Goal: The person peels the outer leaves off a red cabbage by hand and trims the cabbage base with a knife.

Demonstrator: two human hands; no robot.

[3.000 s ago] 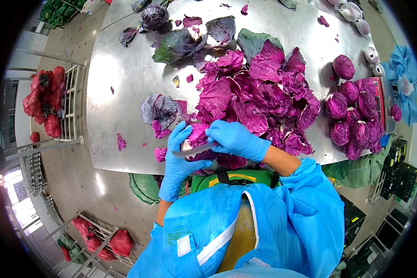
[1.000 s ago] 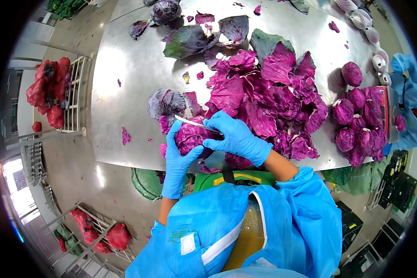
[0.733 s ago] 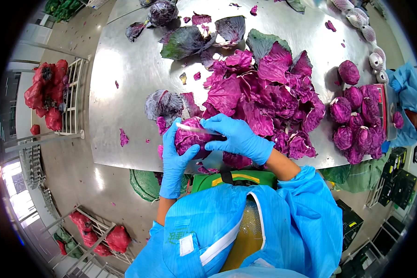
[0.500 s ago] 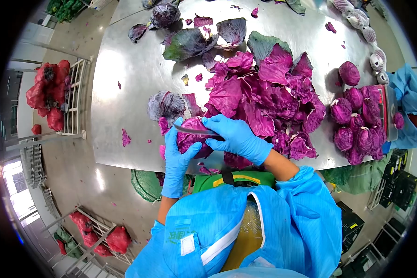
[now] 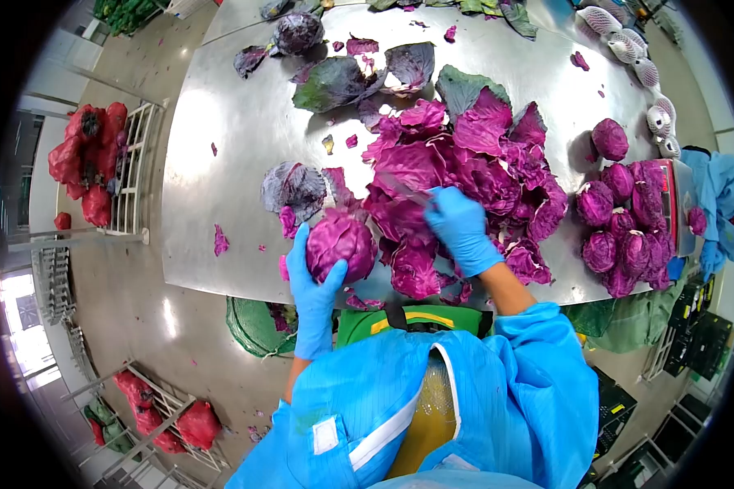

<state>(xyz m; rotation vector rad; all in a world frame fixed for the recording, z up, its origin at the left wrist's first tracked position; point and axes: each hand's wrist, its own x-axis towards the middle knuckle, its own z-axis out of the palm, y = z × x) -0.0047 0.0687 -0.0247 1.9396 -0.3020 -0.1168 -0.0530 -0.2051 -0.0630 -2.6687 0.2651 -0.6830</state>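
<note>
The two hands are standing apart. The left hand (image 5: 311, 279) is cupping a red cabbage (image 5: 344, 246) near the front edge of the table (image 5: 220, 261), fingers and thumb spread, apparently for steadiness. The right hand (image 5: 462, 230) is gripping a blurred knife (image 5: 414, 194) over the leaf pile (image 5: 489, 171). Beyond, rounder heads (image 5: 599, 251) are sitting grouped rightward, presumably for separation from loose leaves.

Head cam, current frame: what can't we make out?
All in the head view:
- Knife: blade motion-blurred, handle hidden by the right hand.
- Held cabbage: underside faces away from the camera.
- Left hand: some fingers hidden behind that cabbage.
- Green leaves at top: cut off by the picture edge.
</note>
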